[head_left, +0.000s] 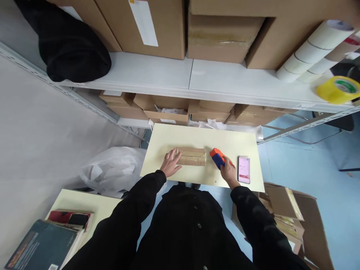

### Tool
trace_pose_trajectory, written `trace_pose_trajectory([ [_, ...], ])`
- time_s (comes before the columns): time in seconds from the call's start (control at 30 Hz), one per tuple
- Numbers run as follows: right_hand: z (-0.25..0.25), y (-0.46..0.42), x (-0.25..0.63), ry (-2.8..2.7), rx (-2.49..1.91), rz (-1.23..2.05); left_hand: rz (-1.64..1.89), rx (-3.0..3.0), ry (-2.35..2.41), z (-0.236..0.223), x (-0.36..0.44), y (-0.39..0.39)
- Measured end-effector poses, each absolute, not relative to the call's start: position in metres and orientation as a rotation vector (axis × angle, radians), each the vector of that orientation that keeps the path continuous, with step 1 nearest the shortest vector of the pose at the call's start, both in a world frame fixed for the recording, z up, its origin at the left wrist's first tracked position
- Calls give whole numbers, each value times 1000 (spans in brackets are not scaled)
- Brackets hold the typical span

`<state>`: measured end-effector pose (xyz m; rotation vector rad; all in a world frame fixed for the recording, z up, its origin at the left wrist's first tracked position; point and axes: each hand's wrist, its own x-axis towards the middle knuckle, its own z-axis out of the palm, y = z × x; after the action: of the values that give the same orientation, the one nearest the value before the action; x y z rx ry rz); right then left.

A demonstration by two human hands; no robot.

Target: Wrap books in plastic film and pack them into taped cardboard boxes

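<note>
On the cream table [180, 133] lies a small cardboard box [192, 156], flat, with shiny clear tape over its top. My left hand [170, 163] rests on the box's left end, fingers stretched out. To the right of the box, my right hand [228, 172] is closed around the near end of an orange-and-blue handheld tool [217, 157]; its exact kind is unclear. The tool's far end points toward the box, with a gap between them. A phone [243, 169] with a lit pink screen lies right of that hand.
Behind the table stands a shelf [157, 75] with cartons, label rolls [312, 50], yellow tape [339, 90] and a black cloth item [75, 52]. A plastic bag [115, 168] and books [42, 243] are at left. An open carton [312, 225] of cardboard sits at lower right.
</note>
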<state>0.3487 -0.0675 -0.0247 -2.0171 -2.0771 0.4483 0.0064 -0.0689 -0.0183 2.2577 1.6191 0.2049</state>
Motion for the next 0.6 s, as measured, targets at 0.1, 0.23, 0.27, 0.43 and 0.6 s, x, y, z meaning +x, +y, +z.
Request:
trace_pose_trajectory([
  [0.1, 7, -61, 350, -1820, -1831, 512, 313, 2182, 1539, -23, -1, -67],
  [0.23, 47, -42, 321, -1585, -1632, 675, 425, 2124, 1438, -33, -8, -62],
  [0.27, 53, -36, 309, -1567, -1579, 740, 444, 2121, 1422, -36, -9, -61],
  [0.43, 59, -8, 253, -1629, -1482, 1047, 474, 2110, 1399, -38, -10, -58],
  [0.6, 49, 7, 236, -1726, -1471, 1116, 472, 2067, 1421, -29, -10, -60],
])
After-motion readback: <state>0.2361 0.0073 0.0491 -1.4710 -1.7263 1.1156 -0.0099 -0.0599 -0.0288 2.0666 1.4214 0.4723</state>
